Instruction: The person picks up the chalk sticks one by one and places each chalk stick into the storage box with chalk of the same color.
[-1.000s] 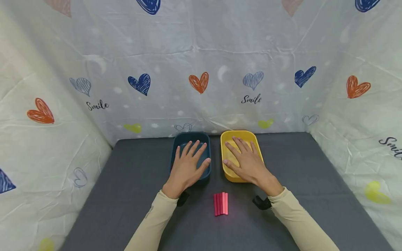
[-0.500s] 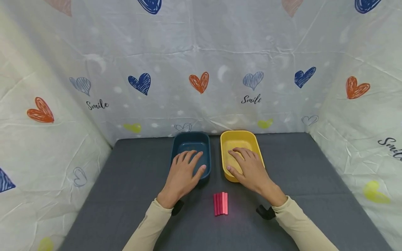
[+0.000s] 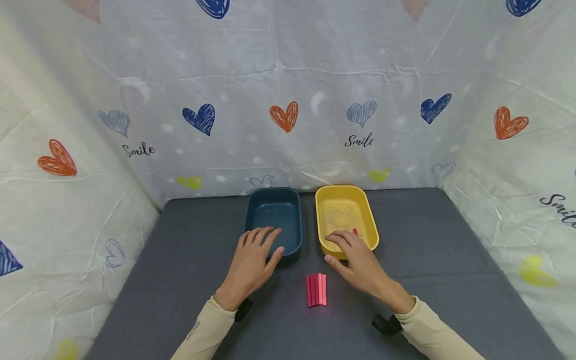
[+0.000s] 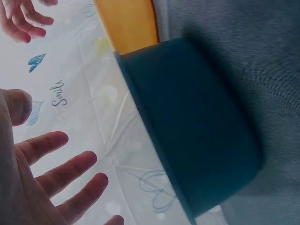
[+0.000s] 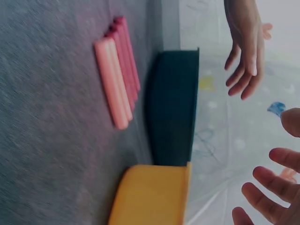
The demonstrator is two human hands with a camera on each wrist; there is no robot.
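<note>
My left hand (image 3: 249,267) hovers at the near left edge of a dark blue tub (image 3: 275,209), its fingers apart and loosely bent, holding nothing. Over the near end of a yellow tub (image 3: 344,202) is my right hand (image 3: 362,265), fingers also relaxed and nothing between them. Both wrist views show the hands higher than the tub rims. A small red piece (image 3: 355,232) shows in the yellow tub just past the right hand's knuckles, mostly hidden. Between the hands, nearer to me, several slim sticks lie side by side: dark pink sticks (image 3: 311,291) on the left, light pink sticks (image 3: 321,290) on the right.
The tubs stand next to each other at the back of a table with a grey cloth (image 3: 202,235). Behind them hangs a white curtain (image 3: 243,115) printed with hearts, which also encloses both sides. Black wrist straps (image 3: 387,325) sit below the hands.
Both hands have drawn back toward me from over the tubs, and their spread fingers have relaxed into a bend. More of both tubs' insides shows. The sticks between the hands lie unmoved.
</note>
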